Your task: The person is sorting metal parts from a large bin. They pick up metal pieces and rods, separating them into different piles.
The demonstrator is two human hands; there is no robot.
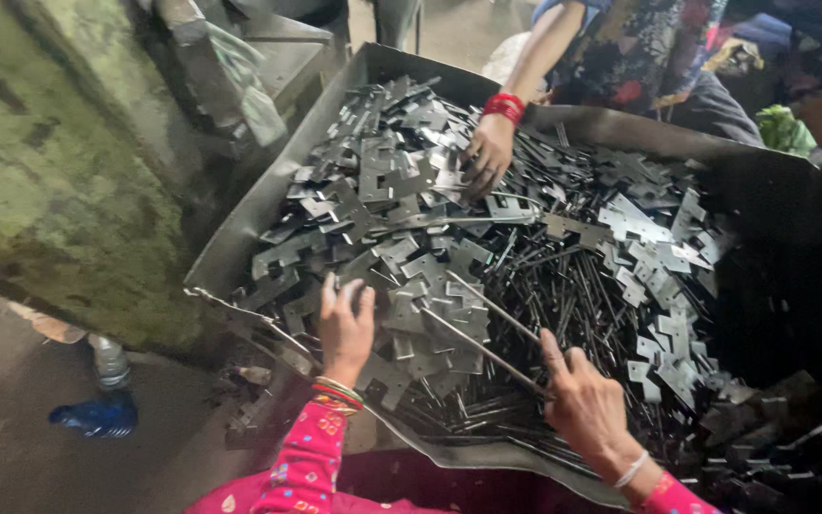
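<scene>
Two thin metal rods [487,333] lay pinched in the right hand [582,405], fingers closed round their ends. The left hand [344,328] rested half-open, fingers spread, on the uncounted heap of stamped metal plates [411,276] inside one sheet-metal tray [240,228]. One co-worker's hand [487,152] pressed on the far plates.

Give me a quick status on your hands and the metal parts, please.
Left hand flat on stamped metal plates. Right hand gripping thin metal rods. Another person's hand picking in the same tray.
</scene>
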